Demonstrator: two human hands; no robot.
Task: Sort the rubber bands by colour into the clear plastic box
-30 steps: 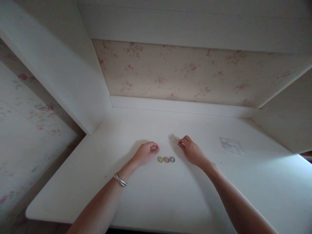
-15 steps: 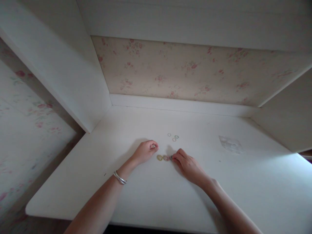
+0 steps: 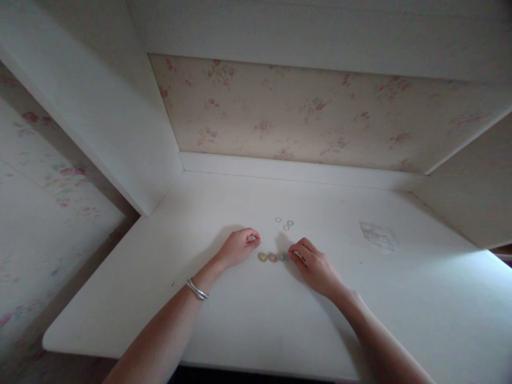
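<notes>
Three little rings — a yellow ring (image 3: 262, 257), a pink ring (image 3: 272, 257) and a blue ring (image 3: 282, 257) — lie in a row touching each other near the middle of the white table (image 3: 248, 325). The right hand (image 3: 314, 264) rests just right of the row, fingertips pinched at the blue ring; it may hold another ring, but that is too small to tell. The left hand (image 3: 239, 247) is curled shut just left of the row — not touching it. Three pale rings (image 3: 284, 223) sit behind the row. A clear bag (image 3: 378, 236) lies well right. The walls and front edge stand far from the row.
</notes>
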